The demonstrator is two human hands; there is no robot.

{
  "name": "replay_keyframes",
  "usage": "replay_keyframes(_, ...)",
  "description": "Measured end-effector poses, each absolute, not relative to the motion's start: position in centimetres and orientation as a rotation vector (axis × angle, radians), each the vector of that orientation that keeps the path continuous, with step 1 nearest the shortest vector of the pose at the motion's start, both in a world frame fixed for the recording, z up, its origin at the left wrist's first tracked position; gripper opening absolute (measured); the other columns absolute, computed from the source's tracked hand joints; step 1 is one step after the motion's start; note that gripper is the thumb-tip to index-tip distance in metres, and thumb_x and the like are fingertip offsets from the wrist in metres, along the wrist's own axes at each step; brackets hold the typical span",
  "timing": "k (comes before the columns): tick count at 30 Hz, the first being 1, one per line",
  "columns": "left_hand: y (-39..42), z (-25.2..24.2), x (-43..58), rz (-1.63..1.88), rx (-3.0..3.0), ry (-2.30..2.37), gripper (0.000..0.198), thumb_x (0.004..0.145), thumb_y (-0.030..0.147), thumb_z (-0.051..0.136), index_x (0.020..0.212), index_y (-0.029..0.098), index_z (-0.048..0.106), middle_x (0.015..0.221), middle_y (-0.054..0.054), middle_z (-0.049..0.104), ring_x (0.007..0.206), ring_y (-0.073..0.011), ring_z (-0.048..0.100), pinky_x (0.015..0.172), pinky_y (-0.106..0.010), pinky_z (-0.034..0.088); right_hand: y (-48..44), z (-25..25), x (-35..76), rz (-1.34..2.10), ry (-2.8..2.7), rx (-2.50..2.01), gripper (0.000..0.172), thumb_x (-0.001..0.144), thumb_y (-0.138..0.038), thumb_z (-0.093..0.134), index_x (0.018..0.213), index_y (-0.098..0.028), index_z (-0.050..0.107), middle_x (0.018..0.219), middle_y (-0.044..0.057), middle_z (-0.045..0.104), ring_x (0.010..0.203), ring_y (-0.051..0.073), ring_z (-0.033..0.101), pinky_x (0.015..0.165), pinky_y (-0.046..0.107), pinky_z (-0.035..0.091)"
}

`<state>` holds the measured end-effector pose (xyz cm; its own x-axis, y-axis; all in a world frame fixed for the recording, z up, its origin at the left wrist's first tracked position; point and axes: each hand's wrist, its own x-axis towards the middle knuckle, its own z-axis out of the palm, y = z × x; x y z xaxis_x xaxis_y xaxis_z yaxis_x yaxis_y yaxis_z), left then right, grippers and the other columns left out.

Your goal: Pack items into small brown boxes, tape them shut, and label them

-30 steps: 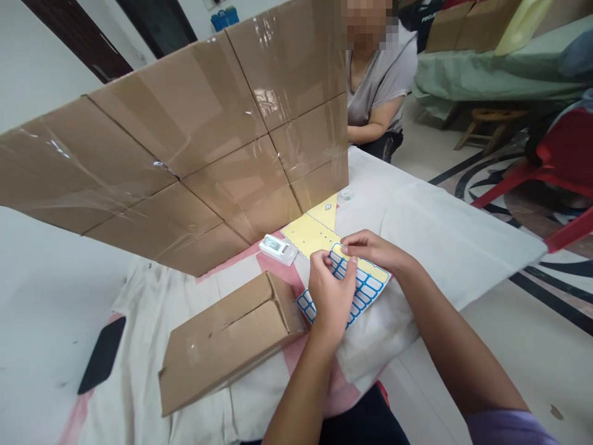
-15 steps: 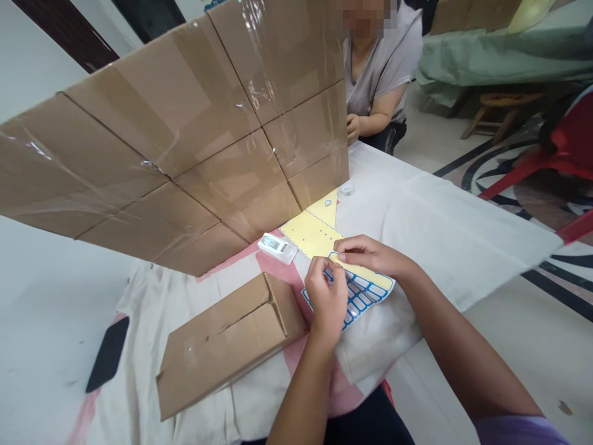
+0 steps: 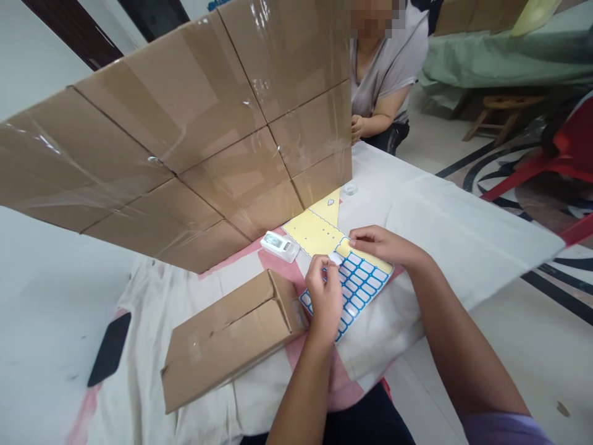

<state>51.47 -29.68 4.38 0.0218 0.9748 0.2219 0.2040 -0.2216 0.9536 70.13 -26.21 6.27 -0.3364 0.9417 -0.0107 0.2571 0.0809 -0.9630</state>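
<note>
One small white label (image 3: 335, 258) is pinched in your left hand (image 3: 325, 296), right over the blue-gridded sticker sheet (image 3: 359, 281). Your right hand (image 3: 382, 245) has got that sheet by its far edge, at the table (image 3: 445, 222), just beside the closed cardboard box (image 3: 227, 340).

A cardboard box (image 3: 227, 343) lies near a taped cardboard panel (image 3: 208, 111), with a wooden stool (image 3: 513, 102) farther off.
</note>
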Motion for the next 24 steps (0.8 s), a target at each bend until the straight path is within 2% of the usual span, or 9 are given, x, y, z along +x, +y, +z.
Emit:
replay_keyframes(3,-30.0,4.9,51.5,1.259,1.531,1.203,0.02,0.094,0.021,0.04,0.074,0.023,0.04,0.074,0.003,0.047,0.074,-0.0131,0.052,0.071,-0.023,0.043,-25.3,5.2,70.9,0.968,-1.729,-1.518,0.028,0.09,-0.038,0.058,0.07,-0.019,0.06,0.07,0.0,0.052,0.066,0.016,0.047,0.063,0.03,0.035)
replay_keyframes(5,-30.8,5.7,51.3,1.223,1.557,1.167,0.02,0.095,0.021,0.038,0.075,0.024,0.039,0.075,0.003,0.048,0.075,-0.0131,0.054,0.069,-0.023,0.044,-25.2,5.0,71.0,0.674,-1.666,-1.658,0.017,0.086,-0.032,0.063,0.079,-0.017,0.069,0.082,0.005,0.059,0.075,0.019,0.053,0.07,0.033,0.04)
replay_keyframes(7,-32.3,6.9,50.7,1.165,1.609,1.136,0.021,0.097,0.022,0.037,0.076,0.024,0.039,0.073,0.003,0.049,0.071,-0.0131,0.054,0.066,-0.024,0.043,-26.2,5.7,70.8,0.547,-1.599,-1.577,0.02,0.087,-0.033,0.064,0.093,-0.017,0.073,0.098,0.01,0.062,0.087,0.023,0.058,0.078,0.036,0.044)
replay_keyframes(9,-34.2,8.1,49.6,1.089,1.687,1.102,0.021,0.098,0.023,0.04,0.077,0.024,0.043,0.07,0.003,0.051,0.065,-0.0132,0.052,0.061,-0.025,0.039,-28.5,7.1,70.1,0.706,-1.647,-1.329,0.027,0.093,-0.039,0.058,0.1,-0.018,0.074,0.105,0.011,0.064,0.092,0.024,0.061,0.08,0.037,0.046)
replay_keyframes(11,-36.3,9.2,48.1,0.975,1.9,1.096,0.017,0.097,0.023,0.044,0.081,0.024,0.047,0.066,0.003,0.052,0.06,-0.0138,0.05,0.057,-0.028,0.034,-31.7,8.4,68.9,0.992,-1.762,-1.044,0.031,0.098,-0.043,0.055,0.101,-0.019,0.073,0.1,0.009,0.067,0.087,0.022,0.062,0.076,0.035,0.047)
replay_keyframes(14,-38.7,10.4,45.8,0.795,2.361,1.151,0.01,0.095,0.02,0.045,0.087,0.024,0.05,0.065,0.002,0.057,0.057,-0.0155,0.053,0.055,-0.031,0.029,-36.4,9.5,66.7,1.169,-1.847,-0.839,0.019,0.095,-0.039,0.064,0.095,-0.021,0.071,0.084,0.004,0.066,0.076,0.018,0.058,0.069,0.032,0.044)
replay_keyframes(18,-40.1,11.6,42.8,0.655,2.598,1.176,0.012,0.095,0.019,0.045,0.086,0.024,0.05,0.071,0.001,0.063,0.061,-0.0155,0.059,0.057,-0.031,0.036,-39.0,9.7,64.1,1.141,-1.845,-0.879,0.012,0.096,-0.027,0.062,0.086,-0.022,0.067,0.076,0.001,0.063,0.069,0.015,0.054,0.063,0.03,0.041)
replay_keyframes(21,-40.5,12.1,39.8,0.797,2.544,1.258,0.008,0.096,0.021,0.049,0.098,0.024,0.055,0.08,0.0,0.065,0.07,-0.015,0.061,0.064,-0.028,0.043,-38.3,9.4,62.2,0.979,-1.732,-0.95,0.017,0.097,-0.027,0.06,0.082,-0.022,0.067,0.076,0.002,0.065,0.069,0.016,0.056,0.061,0.031,0.041)
replay_keyframes(24,-40.1,11.8,35.8,1.251,2.526,1.568,0.008,0.092,0.018,0.055,0.098,0.024,0.057,0.082,-0.001,0.061,0.074,-0.0163,0.058,0.07,-0.03,0.045,-36.6,8.2,59.4,0.7,-1.464,-1.119,0.018,0.098,-0.03,0.06,0.083,-0.023,0.068,0.079,0.005,0.069,0.068,0.018,0.058,0.06,0.033,0.041)
